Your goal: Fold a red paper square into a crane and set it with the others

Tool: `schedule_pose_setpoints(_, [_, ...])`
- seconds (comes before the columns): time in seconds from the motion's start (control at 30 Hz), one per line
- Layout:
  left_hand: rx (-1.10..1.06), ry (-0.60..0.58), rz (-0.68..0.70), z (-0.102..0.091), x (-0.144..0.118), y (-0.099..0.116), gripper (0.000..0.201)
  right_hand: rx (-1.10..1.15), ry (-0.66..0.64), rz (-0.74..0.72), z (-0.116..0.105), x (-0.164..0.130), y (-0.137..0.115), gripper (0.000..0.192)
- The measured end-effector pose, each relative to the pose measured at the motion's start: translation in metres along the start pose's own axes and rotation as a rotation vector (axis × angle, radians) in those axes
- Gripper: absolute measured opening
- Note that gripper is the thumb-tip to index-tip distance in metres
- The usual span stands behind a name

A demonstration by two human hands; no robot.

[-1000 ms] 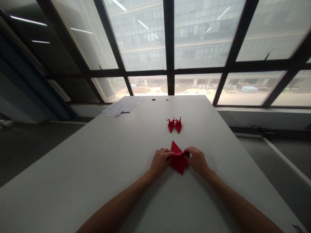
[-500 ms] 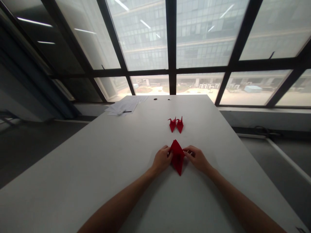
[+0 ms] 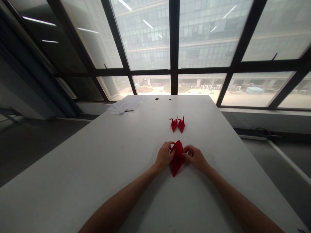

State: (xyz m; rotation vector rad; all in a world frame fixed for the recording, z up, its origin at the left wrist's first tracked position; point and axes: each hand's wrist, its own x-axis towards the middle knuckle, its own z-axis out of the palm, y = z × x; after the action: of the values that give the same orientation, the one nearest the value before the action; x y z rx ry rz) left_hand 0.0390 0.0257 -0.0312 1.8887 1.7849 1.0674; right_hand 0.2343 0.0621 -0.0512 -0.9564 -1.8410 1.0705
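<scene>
A red sheet of origami paper (image 3: 178, 159), folded into a long diamond, is held between my two hands just above or on the white table. My left hand (image 3: 165, 154) grips its left edge, the thumb on the near face and the fingers partly behind it. On the opposite side my right hand (image 3: 195, 156) pinches the right edge between thumb and fingers. The upper layers stand a little apart at the top, and the lower tip points toward me. Beyond it, two finished red paper cranes (image 3: 174, 125) sit side by side.
Loose white papers (image 3: 128, 104) with a dark pen (image 3: 129, 111) lie at the far left of the white table (image 3: 116, 155). Two small holes are near its far edge. Large dark-framed windows (image 3: 174, 48) rise behind.
The folded paper has turned, its lower tip swinging left and its top tilting right with its layers parting. My left hand has shifted slightly right and up around its edge.
</scene>
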Motion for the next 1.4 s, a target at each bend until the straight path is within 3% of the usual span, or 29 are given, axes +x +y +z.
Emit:
schedule_pose_setpoints(0.17, [-0.060, -0.114, 0.104, 0.000, -0.008, 0.009, 0.038, -0.208, 0.082, 0.005, 0.005, 0.000, -0.001, 0.010])
schedule_pose_setpoints(0.27, [0.022, -0.210, 0.204, -0.003, -0.018, 0.015, 0.045, -0.475, 0.117, -0.026, 0.002, -0.003, -0.005, 0.007])
schedule_pose_setpoints(0.4, [0.190, -0.236, 0.285, -0.005, -0.026, 0.018, 0.058, -0.671, 0.126, -0.135, -0.003, -0.003, -0.007, 0.012])
schedule_pose_setpoints(0.53, [0.210, -0.280, 0.377, -0.004, -0.026, 0.016, 0.036, -0.729, 0.084, -0.143, -0.005, -0.003, -0.006, 0.017])
schedule_pose_setpoints(0.77, [0.171, -0.357, 0.449, -0.002, -0.028, 0.007, 0.047, -0.752, 0.016, -0.167, -0.009, -0.007, -0.002, 0.027])
schedule_pose_setpoints(1.07, [0.252, -0.398, 0.532, -0.006, -0.029, 0.008, 0.037, -0.811, -0.004, -0.116, -0.011, -0.011, 0.001, 0.042])
schedule_pose_setpoints(1.4, [0.196, -0.326, 0.550, -0.005, -0.028, 0.005, 0.037, -0.881, -0.075, -0.056, -0.014, -0.013, -0.005, 0.049])
